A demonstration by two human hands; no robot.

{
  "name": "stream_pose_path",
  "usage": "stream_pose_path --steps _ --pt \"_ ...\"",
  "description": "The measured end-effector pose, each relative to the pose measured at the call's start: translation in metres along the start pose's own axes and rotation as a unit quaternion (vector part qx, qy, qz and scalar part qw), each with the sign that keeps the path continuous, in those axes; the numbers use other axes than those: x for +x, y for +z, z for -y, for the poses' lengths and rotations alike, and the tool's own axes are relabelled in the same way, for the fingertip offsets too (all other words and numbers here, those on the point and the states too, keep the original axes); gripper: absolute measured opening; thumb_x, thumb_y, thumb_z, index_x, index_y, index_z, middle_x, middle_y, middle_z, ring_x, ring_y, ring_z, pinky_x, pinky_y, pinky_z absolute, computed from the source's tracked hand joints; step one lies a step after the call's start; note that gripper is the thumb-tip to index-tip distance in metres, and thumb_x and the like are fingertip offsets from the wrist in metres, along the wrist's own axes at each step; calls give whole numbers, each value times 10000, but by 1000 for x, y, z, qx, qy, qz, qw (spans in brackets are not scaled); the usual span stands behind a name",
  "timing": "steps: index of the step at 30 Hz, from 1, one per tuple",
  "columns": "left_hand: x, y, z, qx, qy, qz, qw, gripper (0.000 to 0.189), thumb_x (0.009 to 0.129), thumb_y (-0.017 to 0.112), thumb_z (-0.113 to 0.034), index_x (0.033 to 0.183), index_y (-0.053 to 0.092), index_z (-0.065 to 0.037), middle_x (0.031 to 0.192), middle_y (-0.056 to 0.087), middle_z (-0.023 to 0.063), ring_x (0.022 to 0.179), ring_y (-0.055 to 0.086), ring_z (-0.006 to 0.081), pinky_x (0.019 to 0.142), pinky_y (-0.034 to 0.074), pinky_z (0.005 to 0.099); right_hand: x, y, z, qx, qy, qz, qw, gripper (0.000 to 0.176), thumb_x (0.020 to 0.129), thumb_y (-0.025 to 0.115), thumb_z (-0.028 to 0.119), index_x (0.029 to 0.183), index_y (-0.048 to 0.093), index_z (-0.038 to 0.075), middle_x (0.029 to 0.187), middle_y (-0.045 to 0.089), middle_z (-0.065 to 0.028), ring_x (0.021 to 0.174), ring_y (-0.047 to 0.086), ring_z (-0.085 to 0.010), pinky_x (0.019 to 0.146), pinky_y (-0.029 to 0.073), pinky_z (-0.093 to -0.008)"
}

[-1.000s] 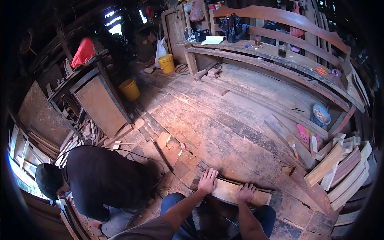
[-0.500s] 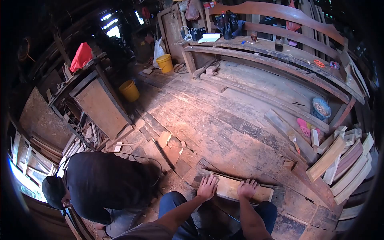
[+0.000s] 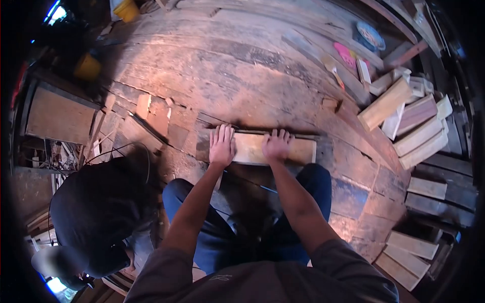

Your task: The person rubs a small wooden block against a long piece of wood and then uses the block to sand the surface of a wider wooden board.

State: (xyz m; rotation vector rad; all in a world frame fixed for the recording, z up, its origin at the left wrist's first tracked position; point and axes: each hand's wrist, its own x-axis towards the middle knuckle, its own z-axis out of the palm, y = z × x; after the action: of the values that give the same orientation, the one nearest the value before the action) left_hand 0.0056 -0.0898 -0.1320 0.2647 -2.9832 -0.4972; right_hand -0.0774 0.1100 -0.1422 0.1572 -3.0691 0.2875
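Note:
A pale wooden board (image 3: pixel 302 150) lies crosswise before my knees on a darker wooden base (image 3: pixel 326 146). My left hand (image 3: pixel 221 145) rests on the board's left end, its fingers laid forward and close together. To the right, my right hand (image 3: pixel 277 145) is on the middle of the board, with its fingers bent over the far side and slightly blurred. Bare board shows between the hands and to the right of my right hand. Anything beneath either palm is hidden.
A co-worker in dark clothes (image 3: pixel 101 207) crouches at my left. Cut boards (image 3: pixel 386 103) are piled at the right, near a brush (image 3: pixel 337 78) and a pink object (image 3: pixel 345 54). Wood scraps (image 3: pixel 143 106) lie front left. Yellow buckets (image 3: pixel 87 67) stand farther off.
The view has tilted down and turned, so the bench is mostly out of sight. My right hand has moved left along the board, nearer my left hand.

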Motion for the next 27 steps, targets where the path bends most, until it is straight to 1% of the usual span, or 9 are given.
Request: stream_pose_path --steps 2,4,10,13,17,20,23,26,27 --pt "-39 8 1 19 16 6 1000 575 1039 443 -323 1527 359 -31 1606 328 164 1529 219 395 1236 157 579 1 0 0 -19 -2 -8 1000 513 912 488 409 1192 708 40 1232 648 -203 1236 537 -397 1149 283 -579" --pt "-42 0 -6 74 19 10 997 592 1034 433 -335 1571 326 -110 1640 281 101 1543 183 388 1233 141 611 1 0 1 -35 -6 -10 999 503 914 483 400 1175 712 36 1228 648 -209 1223 543 -398 1141 290 -576" --pt "-37 -6 -5 58 13 36 998 611 1031 426 -350 1589 299 -134 1643 274 83 1535 161 437 1231 104 631 1 3 2 -30 1 -26 999 488 929 461 388 1141 721 34 1208 651 -206 1226 544 -393 1141 285 -568" --pt "-23 2 5 46 -12 27 999 608 1034 412 -351 1579 314 -101 1631 293 152 1535 153 453 1227 96 641 0 1 3 -37 -3 -27 999 477 931 454 383 1125 721 38 1192 653 -199 1213 547 -386 1130 285 -572" --pt "44 14 21 43 -71 -5 997 601 1031 414 -349 1559 352 -67 1625 299 201 1534 166 454 1228 100 634 3 2 1 -23 -4 -27 999 466 929 457 372 1107 723 33 1158 659 -203 1150 565 -379 1127 288 -572" --pt "20 19 25 27 -50 -26 998 585 1035 408 -338 1549 371 -62 1631 293 195 1531 183 447 1232 109 620 1 2 0 -32 -16 -33 999 460 928 458 368 1101 723 34 1143 665 -196 1152 567 -378 1124 291 -574" --pt "-41 9 15 24 -70 4 997 594 1045 404 -337 1566 329 -61 1633 290 177 1536 178 434 1236 117 607 1 -1 0 -29 -16 -33 999 451 928 462 367 1092 725 39 1132 669 -191 1154 567 -377 1121 294 -574" --pt "-50 5 14 56 -77 27 995 602 1048 405 -342 1571 309 -58 1633 286 172 1540 165 431 1235 118 609 0 4 1 -31 -16 -65 997 446 928 466 369 1085 727 44 1140 668 -189 1161 567 -376 1119 296 -572" --pt "-44 3 13 73 -75 32 994 606 1049 406 -345 1572 304 -57 1633 284 171 1542 159 430 1235 119 610 1 0 1 -24 -6 -34 999 447 928 467 372 1088 728 45 1156 666 -189 1173 563 -375 1125 290 -569"
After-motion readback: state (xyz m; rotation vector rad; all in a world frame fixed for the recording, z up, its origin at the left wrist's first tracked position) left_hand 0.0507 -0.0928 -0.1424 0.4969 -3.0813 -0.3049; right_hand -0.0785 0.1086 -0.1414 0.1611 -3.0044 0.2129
